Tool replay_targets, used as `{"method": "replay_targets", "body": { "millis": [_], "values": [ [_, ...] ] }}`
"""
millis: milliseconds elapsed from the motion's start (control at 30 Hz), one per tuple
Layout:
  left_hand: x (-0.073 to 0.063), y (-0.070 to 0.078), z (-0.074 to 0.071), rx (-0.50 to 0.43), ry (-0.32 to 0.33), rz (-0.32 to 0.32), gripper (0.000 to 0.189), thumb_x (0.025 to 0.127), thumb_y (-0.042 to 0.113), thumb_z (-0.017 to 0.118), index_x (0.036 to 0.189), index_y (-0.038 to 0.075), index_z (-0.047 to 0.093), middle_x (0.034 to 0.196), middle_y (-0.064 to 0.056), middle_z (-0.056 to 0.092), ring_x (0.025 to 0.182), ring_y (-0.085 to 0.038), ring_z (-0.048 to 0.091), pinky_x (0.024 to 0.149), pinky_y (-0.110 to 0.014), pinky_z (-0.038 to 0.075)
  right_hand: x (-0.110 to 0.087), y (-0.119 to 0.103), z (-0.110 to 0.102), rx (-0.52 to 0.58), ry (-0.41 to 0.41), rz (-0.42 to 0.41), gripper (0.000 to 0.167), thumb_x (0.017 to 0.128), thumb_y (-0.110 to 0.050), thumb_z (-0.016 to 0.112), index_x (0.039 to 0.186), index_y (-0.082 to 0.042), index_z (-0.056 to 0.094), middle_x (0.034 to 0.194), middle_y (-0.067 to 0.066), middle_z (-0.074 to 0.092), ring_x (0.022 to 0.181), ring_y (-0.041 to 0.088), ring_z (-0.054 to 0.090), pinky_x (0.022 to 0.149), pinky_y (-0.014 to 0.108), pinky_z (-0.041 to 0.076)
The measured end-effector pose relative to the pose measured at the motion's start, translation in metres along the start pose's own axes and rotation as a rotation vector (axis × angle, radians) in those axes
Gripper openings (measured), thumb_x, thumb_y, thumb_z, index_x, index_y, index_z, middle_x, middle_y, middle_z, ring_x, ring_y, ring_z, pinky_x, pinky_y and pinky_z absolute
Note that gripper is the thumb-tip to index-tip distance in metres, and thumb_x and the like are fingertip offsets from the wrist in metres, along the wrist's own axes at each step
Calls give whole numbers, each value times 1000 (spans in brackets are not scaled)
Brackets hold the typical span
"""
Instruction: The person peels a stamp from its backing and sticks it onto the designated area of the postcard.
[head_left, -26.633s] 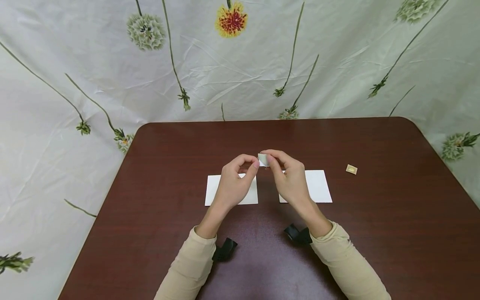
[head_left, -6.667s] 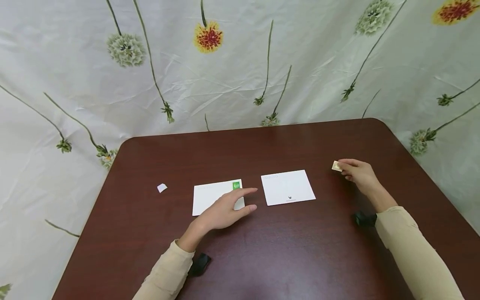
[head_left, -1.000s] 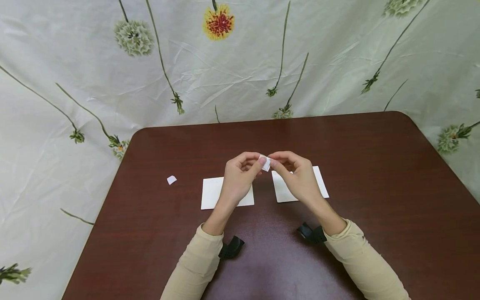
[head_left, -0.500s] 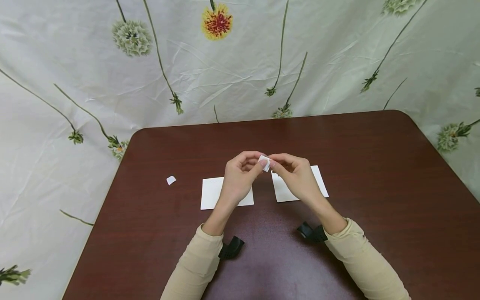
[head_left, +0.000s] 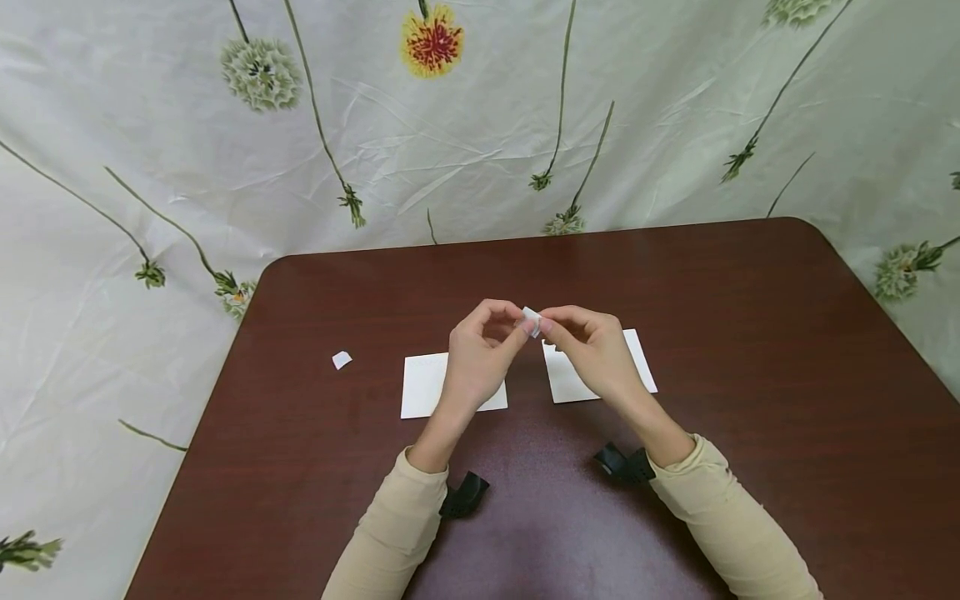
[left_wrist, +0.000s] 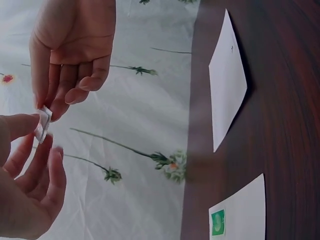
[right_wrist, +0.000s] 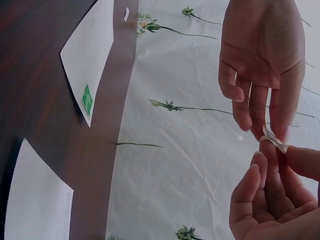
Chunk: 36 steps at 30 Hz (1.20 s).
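Above the gap between two white envelopes, my left hand [head_left: 477,354] and right hand [head_left: 596,354] meet fingertip to fingertip. Both pinch a small square stamp [head_left: 532,322] between thumb and finger, its pale back showing in the head view. In the left wrist view the stamp [left_wrist: 43,125] is seen nearly edge-on; in the right wrist view a thin layer [right_wrist: 270,134] curls at its edge. Below my left hand lies the left envelope [head_left: 423,387], which bears a green stamp [left_wrist: 218,222]. The right envelope [head_left: 567,379] lies partly hidden under my right hand.
A small white paper scrap [head_left: 342,360] lies left of the envelopes on the dark brown table [head_left: 300,467]. A flower-printed white cloth [head_left: 480,125] hangs behind the table. Black straps [head_left: 463,495] sit at both wrists.
Since several seconds ago, my right hand has brought the pale-yellow stamp from the right to the centre, where my left hand joined it. Within the last second, the stamp has only tilted slightly.
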<state>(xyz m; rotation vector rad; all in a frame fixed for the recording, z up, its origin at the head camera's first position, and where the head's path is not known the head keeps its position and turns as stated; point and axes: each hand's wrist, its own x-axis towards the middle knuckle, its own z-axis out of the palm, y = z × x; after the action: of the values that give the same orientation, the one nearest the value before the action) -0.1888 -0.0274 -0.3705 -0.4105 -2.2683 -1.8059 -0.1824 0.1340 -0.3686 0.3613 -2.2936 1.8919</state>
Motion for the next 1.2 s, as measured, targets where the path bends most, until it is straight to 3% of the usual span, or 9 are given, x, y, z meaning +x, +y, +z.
{"method": "replay_targets", "body": {
  "millis": [167,367,767,1200],
  "values": [
    [-1,-1,1,227,57,108,10,84,15,74,87,6,71,86,-3,62,80,-18,59,63,-33,50,0,1,0,-15,7,-11,14,91,-8,65,99,2,71,86,12,69,79,24,64,70,28,51],
    [-3,2,2,317,53,120,11,85,16,73,86,5,75,70,0,63,65,-13,57,57,-26,45,-1,3,1,-123,32,-75,12,90,-8,66,98,-1,72,87,9,71,79,22,67,69,27,50],
    [-4,0,5,286,27,132,13,89,11,67,91,2,75,73,-2,64,63,-12,57,57,-24,46,-2,4,6,-222,99,-194,7,89,-7,68,94,-6,72,82,3,70,67,21,64,58,30,46],
    [-4,-1,4,258,0,106,16,90,14,64,94,3,74,76,-2,65,64,-12,58,58,-25,47,-2,7,7,-268,123,-309,8,86,-1,70,93,-3,71,81,3,69,66,14,61,61,32,50]
  ]
}}
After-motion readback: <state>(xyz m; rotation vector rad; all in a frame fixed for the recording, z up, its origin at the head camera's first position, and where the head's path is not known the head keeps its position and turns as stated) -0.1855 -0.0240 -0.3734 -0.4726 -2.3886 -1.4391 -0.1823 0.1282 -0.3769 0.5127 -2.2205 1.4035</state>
